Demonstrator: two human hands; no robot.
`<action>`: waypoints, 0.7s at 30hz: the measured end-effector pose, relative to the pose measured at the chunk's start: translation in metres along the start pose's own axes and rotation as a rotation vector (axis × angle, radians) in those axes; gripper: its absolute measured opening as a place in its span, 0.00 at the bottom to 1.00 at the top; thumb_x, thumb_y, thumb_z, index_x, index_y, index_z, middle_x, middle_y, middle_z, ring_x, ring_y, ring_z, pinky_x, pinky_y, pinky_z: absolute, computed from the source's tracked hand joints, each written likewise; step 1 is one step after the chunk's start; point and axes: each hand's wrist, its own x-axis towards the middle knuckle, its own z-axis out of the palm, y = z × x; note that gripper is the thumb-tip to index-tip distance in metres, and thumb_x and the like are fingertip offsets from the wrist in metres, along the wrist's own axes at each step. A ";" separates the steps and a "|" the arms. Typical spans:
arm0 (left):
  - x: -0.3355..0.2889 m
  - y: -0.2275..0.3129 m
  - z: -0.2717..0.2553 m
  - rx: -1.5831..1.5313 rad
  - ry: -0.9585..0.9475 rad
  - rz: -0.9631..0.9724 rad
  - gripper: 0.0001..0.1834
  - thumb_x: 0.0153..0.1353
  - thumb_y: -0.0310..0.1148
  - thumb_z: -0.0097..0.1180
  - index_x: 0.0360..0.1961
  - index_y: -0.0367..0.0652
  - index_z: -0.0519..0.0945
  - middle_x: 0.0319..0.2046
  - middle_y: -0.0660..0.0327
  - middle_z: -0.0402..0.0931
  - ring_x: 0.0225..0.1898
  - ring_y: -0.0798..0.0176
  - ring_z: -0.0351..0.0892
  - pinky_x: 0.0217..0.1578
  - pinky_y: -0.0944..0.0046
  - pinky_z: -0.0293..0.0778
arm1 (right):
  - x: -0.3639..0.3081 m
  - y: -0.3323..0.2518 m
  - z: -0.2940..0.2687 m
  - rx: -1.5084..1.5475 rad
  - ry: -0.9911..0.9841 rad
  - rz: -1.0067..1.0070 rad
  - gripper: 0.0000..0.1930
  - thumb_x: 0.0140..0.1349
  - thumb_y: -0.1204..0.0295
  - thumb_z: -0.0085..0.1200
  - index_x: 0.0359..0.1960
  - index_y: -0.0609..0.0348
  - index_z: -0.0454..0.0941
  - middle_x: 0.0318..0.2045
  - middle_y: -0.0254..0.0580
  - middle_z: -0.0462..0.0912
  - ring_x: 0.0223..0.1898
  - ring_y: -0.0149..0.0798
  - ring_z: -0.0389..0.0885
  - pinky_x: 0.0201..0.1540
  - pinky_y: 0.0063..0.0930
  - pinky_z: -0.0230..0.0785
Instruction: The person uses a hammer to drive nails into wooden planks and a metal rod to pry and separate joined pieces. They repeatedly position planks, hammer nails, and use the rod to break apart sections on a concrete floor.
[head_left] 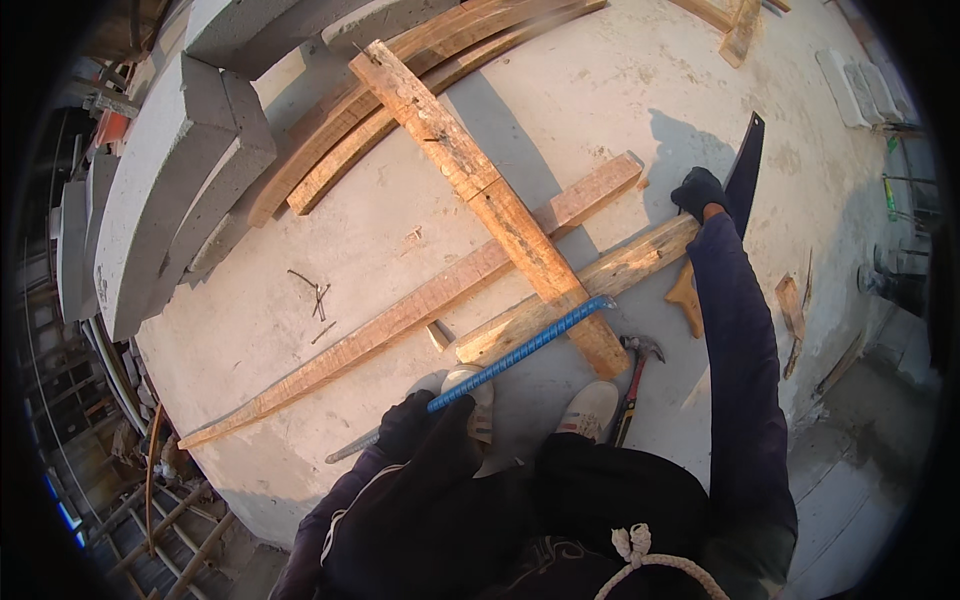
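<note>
My left hand (405, 424), in a dark glove, is closed around a blue ribbed pry bar (520, 351). The bar's bent tip lies over a thick wooden plank (520, 222) by the plank's near end. My right hand (700, 191), also gloved, is closed over the far right end of a shorter timber (630, 262). That timber passes under the crossing plank. Beside my right hand is a handsaw (744, 180); its wooden handle shows on the near side of the timber. A claw hammer (634, 388) with a red and black handle lies by my right shoe.
A long narrow wooden strip (370, 335) runs under the plank. Curved timbers (400, 100) and grey concrete blocks (170, 180) stand at the upper left. Loose nails (318, 292) lie on the concrete floor (390, 240). More wood pieces (740, 35) lie at the far right.
</note>
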 end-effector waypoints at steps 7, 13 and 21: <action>-0.067 0.067 0.027 -0.016 0.270 0.177 0.22 0.69 0.37 0.60 0.62 0.45 0.80 0.56 0.52 0.82 0.61 0.57 0.80 0.61 0.59 0.72 | -0.107 -0.096 -0.078 0.652 0.340 -0.427 0.17 0.57 0.69 0.62 0.47 0.63 0.77 0.40 0.48 0.85 0.42 0.43 0.86 0.46 0.36 0.77; -0.032 0.056 0.032 -0.015 0.321 0.093 0.22 0.68 0.35 0.59 0.62 0.45 0.80 0.53 0.53 0.84 0.58 0.59 0.81 0.59 0.60 0.73 | -0.228 -0.192 -0.095 0.805 0.180 -0.963 0.26 0.69 0.57 0.61 0.62 0.60 0.73 0.47 0.59 0.86 0.47 0.47 0.89 0.51 0.37 0.80; 0.048 -0.017 0.024 0.036 0.390 -0.108 0.21 0.66 0.33 0.57 0.60 0.45 0.80 0.49 0.56 0.86 0.55 0.60 0.84 0.57 0.62 0.75 | -0.190 0.013 -0.037 1.010 0.173 -0.270 0.12 0.71 0.69 0.60 0.50 0.65 0.80 0.35 0.41 0.85 0.37 0.29 0.83 0.46 0.26 0.77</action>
